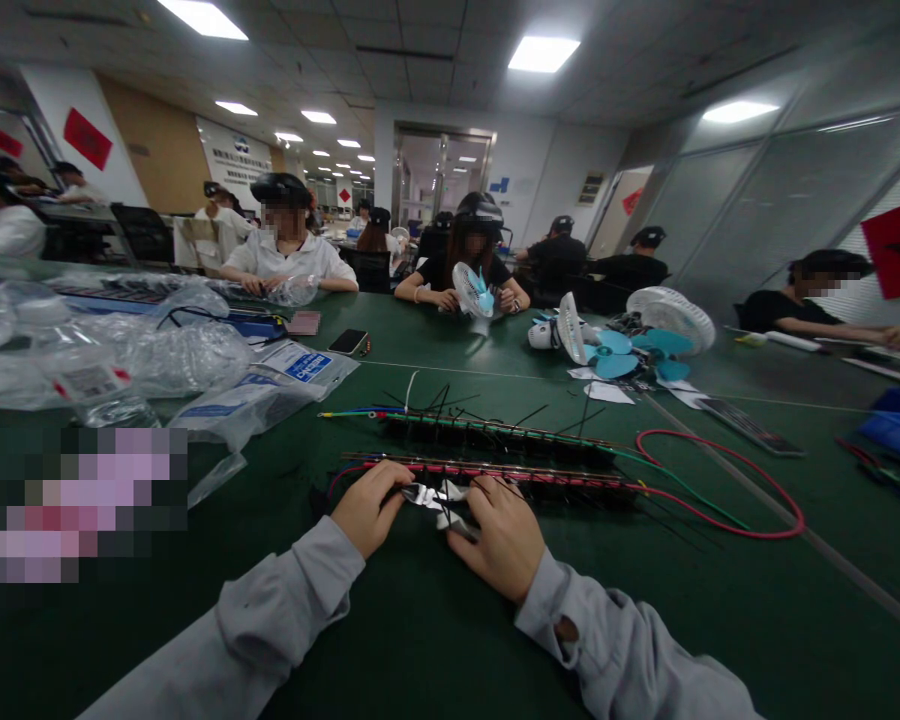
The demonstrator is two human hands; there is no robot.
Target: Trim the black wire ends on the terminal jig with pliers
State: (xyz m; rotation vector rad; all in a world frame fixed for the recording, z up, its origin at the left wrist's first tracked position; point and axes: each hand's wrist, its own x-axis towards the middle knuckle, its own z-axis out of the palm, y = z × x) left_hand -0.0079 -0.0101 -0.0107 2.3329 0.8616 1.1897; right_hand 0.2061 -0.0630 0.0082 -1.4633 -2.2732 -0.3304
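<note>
My right hand (506,530) is closed around the pale handles of diagonal cutters (425,495), whose metal jaws point left. My left hand (375,503) is pinched close to the jaw tips; what its fingers hold, if anything, is too small to make out. Right behind both hands lies a long dark strip with a red cable (570,482) along it. A second strip with a green cable (521,432) lies parallel, farther back. Thin black cable ties (442,405) stick up from it at many angles, and one white cable tie (411,390) stands near its left end.
Clear plastic bags (187,350) and a bottle (94,375) crowd the left side. A phone (349,342) lies farther back. Fan parts (619,355) and a blue bin (896,425) stand right. Across the table, a co-worker holds a fan head (472,290). The red cable loops out rightward.
</note>
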